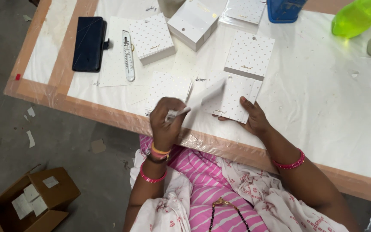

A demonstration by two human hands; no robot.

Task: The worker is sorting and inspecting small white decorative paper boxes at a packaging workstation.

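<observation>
Card (205, 98), thin, light and bendy, is clamped at its near edge in the left hand's (166, 122) grip; right hand (254, 118) presses flat, fingers spread, on a stack of cards (235, 99) just beside.

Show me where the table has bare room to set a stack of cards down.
Bare sheet lies right of the dotted card stack, below the green bottle, toward the near edge. Crowded: the far-left stretch with phone case, tool, card stacks, and around both hands: left hand, right hand.

White dotted cards (235, 98) at 12 o'clock, dark navy phone case (89, 43) at 10, lime-green bottle (359, 16) at 2 (translucent), pink striped dress (207, 184), pink bangles (289, 163), brown box (31, 202) at 8.
</observation>
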